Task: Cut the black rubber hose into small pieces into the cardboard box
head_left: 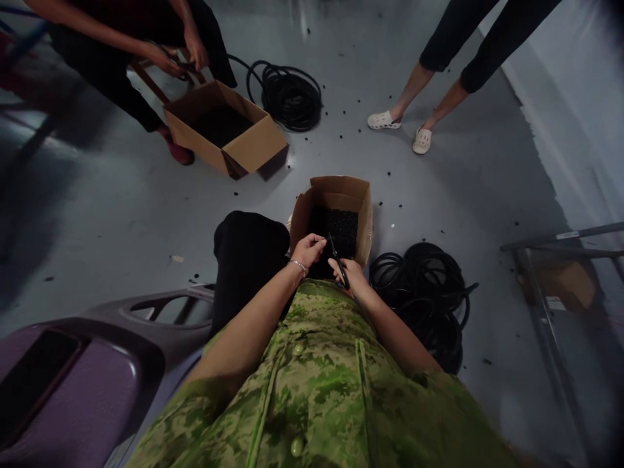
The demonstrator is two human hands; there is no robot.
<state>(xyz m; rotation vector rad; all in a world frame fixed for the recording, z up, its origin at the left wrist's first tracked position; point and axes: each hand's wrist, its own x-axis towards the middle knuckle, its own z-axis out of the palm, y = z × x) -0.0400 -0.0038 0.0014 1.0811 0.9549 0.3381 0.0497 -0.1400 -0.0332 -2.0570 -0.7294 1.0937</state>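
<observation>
My right hand [351,272] is closed round the black handles of a pair of scissors [334,250], whose blades point up and a little to the left. Beside the blade tips, my left hand [310,251] is closed in a pinch. Whatever lies between its fingertips is too small and dark to make out. Both hands are over an open cardboard box [364,218] between my knees, filled with many small black pieces. A coiled black hose [424,279] rests on the floor to the right of the box.
At the upper left a seated co-worker's hands [182,58] work above another cardboard box [253,146], near a second hose coil [292,97]. Someone in white clogs [422,140] stands ahead. A purple stool [97,383] bears a phone [36,377]. Metal frame [541,292] at right.
</observation>
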